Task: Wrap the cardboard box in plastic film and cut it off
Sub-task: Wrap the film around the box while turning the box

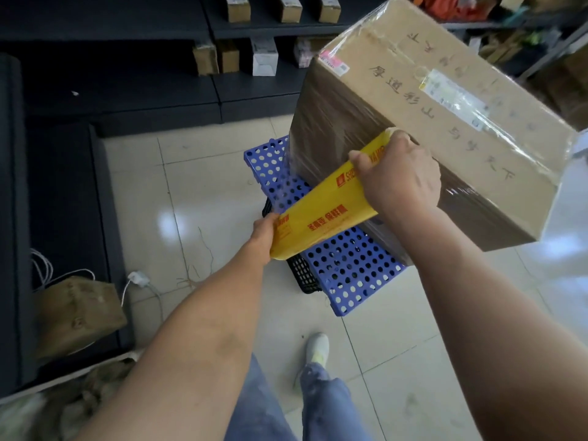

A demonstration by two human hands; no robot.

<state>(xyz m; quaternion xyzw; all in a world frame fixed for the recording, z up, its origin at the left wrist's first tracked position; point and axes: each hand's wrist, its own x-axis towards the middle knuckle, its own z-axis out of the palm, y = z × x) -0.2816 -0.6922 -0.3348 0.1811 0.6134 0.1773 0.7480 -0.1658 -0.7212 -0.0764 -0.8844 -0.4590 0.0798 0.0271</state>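
Box (445,100): sat on a blue board (350,268) over a black crate (302,276), likely raised so the roll could pass round its sides.
Film (331,122): covered the near side and top, with a sheet running from the roll to the box's left edge.
Roll (321,218): yellow, held slanted close to the box, probably to keep the film taut.
Left hand (262,237): curled round the roll's lower end.
Right hand (397,176): gripped the upper end, by the box edge.
Cut: not yet done.
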